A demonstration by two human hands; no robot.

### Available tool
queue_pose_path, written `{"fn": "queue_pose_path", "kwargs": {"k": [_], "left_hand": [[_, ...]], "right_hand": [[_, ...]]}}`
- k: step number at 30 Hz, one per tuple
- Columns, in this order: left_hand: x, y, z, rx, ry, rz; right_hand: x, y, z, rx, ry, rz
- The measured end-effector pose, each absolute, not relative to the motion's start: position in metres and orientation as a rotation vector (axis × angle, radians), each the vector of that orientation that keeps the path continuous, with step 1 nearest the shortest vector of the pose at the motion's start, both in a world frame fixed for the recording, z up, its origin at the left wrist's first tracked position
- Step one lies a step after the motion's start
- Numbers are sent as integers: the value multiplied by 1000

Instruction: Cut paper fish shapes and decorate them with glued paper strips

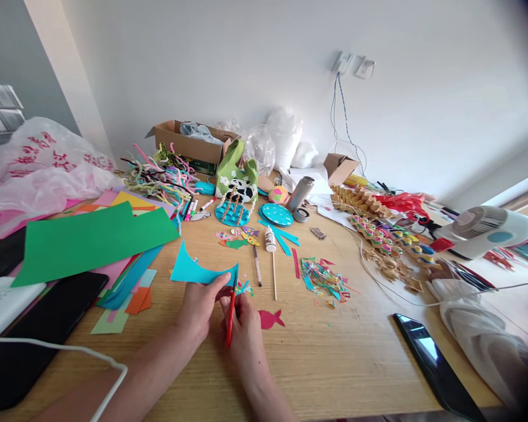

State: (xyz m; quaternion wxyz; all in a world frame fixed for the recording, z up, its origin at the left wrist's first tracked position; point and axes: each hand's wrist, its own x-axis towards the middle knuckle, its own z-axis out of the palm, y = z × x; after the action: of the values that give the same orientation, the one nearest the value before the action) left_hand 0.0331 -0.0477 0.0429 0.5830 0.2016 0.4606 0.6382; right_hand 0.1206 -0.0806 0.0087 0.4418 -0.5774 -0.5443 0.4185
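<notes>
Looks like mid-cut: left hand (201,302) pinches the curved turquoise paper sheet (193,271) at centre frame, over the wooden table (334,351). The right hand (246,334) is clamped on red-handled scissors (231,316) biting its lower edge. Next snip probably needs the sheet turned along the curve.

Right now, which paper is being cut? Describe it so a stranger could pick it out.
Start at the big green sheet on the wooden table; just below its right corner, the left hand pinches a turquoise paper piece. Unlike the flat sheets nearby, it is held up, has a curved cut edge, and meets the red scissors in the right hand.
</notes>
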Motion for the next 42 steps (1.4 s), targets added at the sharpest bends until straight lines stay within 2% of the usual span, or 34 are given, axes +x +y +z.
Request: {"fn": "queue_pose_path", "kwargs": {"k": [42], "left_hand": [[34, -49, 37, 532, 1089, 1433]], "right_hand": [[125, -77, 11, -1392, -1239, 1056]]}}
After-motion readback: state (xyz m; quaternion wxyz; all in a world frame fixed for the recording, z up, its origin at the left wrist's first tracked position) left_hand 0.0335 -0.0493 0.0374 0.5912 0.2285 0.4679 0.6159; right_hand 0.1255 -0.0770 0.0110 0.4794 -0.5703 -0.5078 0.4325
